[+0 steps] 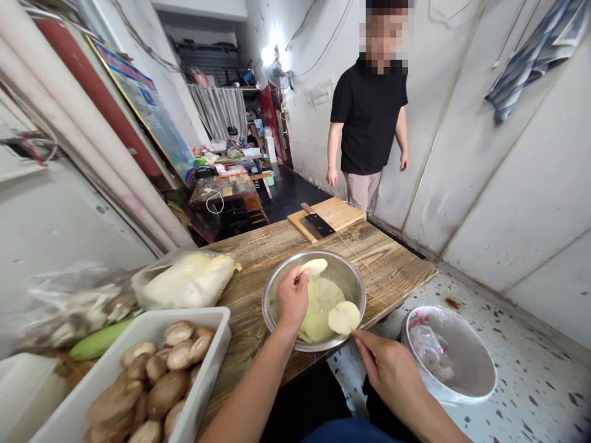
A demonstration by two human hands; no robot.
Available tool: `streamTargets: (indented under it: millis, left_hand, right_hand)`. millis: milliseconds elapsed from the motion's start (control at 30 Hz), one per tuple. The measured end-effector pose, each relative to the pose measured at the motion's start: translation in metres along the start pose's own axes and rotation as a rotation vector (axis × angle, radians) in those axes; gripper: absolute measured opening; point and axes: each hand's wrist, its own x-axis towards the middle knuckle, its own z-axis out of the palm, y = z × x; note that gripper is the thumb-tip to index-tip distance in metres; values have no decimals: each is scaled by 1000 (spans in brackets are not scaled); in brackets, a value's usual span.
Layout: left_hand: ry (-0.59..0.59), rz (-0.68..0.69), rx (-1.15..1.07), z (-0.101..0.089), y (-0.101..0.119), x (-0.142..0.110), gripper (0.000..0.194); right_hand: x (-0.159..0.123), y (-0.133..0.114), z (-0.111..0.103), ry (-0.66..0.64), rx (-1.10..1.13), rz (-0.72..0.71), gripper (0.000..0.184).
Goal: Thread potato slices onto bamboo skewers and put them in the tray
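Note:
My left hand (293, 298) pinches a pale potato slice (314, 266) above a steel bowl (269, 289). More thin potato slices (318, 307) lie inside the bowl, apparently in water. In my right hand (385, 360) is the end of a thin wooden skewer (333, 303), held at the bowl's near right rim. One round potato slice (344, 318) is threaded on the skewer close to my right fingers. The skewer's far end runs toward the slice in my left hand; whether it pierces that slice I cannot tell.
A cleaver (317, 226) rests on a cutting board (341, 213) beyond the bowl, with loose skewers (353, 251) nearby. Left are a white tray (221, 332) of mushrooms and bagged cabbage (189, 280). A lined bin (484, 369) stands right; a person (369, 117) stands beyond the table.

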Motion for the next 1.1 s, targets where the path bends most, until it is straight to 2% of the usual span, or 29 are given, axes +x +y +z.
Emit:
streamTargets:
  millis: [100, 200, 267, 433, 500, 667, 767, 967, 1100]
  left_hand:
    - [1, 65, 64, 1, 4, -4, 19]
    - [-19, 30, 71, 4, 8, -7, 17]
    - [-51, -69, -20, 6, 9, -7, 18]
    - [-85, -416, -468, 7, 10, 1, 29]
    - [-108, -484, -529, 5, 11, 5, 35]
    - [-156, -383, -505, 1, 16, 12, 32]
    - [-170, -369, -471, 1, 17, 15, 32]
    - [-199, -312, -439, 2, 15, 17, 35]
    - [-173, -351, -471, -1, 13, 18, 38]
  right_hand:
    - [3, -3, 1, 7, -19, 3, 35]
    - [7, -5, 4, 33, -45, -5, 35]
    - [9, -5, 7, 65, -50, -16, 35]
    - [5, 0, 16, 159, -18, -61, 35]
    - [1, 4, 21, 202, -8, -88, 34]
    - [-6, 11, 29, 261, 55, -161, 32]
    - [-7, 12, 31, 312, 70, -195, 29]
    - [-5, 11, 35, 329, 101, -220, 29]
    - [-6, 11, 33, 292, 77, -206, 30]
